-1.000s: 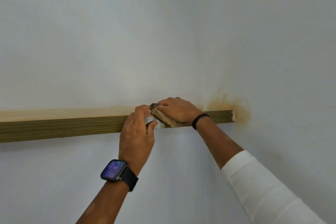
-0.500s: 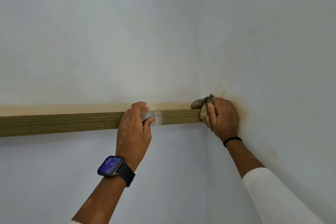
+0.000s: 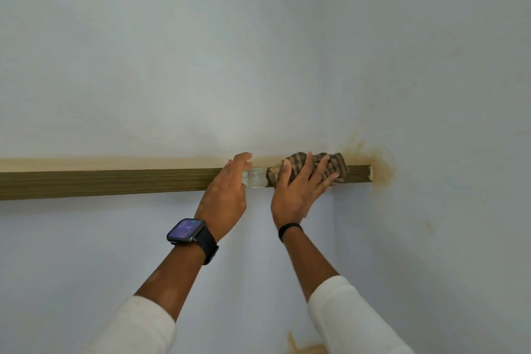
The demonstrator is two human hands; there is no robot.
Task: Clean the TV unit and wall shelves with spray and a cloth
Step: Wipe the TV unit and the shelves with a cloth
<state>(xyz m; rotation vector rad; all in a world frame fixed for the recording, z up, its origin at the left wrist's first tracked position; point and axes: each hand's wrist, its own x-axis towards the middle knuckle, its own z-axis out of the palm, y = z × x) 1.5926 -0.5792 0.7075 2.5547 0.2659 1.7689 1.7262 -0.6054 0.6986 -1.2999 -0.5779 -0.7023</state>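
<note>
- The wall shelf point(image 3: 115, 182), a long brown wood-grain board seen edge-on, runs along the pale wall and ends just short of the room corner.
- The right hand point(image 3: 293, 195) presses a checked brown cloth point(image 3: 330, 164) against the shelf's front edge near that right end, with straight, spread fingers point(image 3: 309, 164) lying over the fabric; the cloth bunches up over the shelf's top edge.
- The left hand point(image 3: 227, 190) rests on the shelf just left of the cloth, fingers relaxed and extended over the top edge, grasping nothing.
- Between the two hands, a pale patch point(image 3: 255, 178) shows on the shelf's front edge.
- A dark smartwatch point(image 3: 186, 230) sits on the left wrist below the shelf, and a thin black band point(image 3: 289, 229) circles the right wrist.
- A brownish stain point(image 3: 379, 164) marks the wall at the shelf's right end.
- White sleeves cover both forearms below the shelf.
</note>
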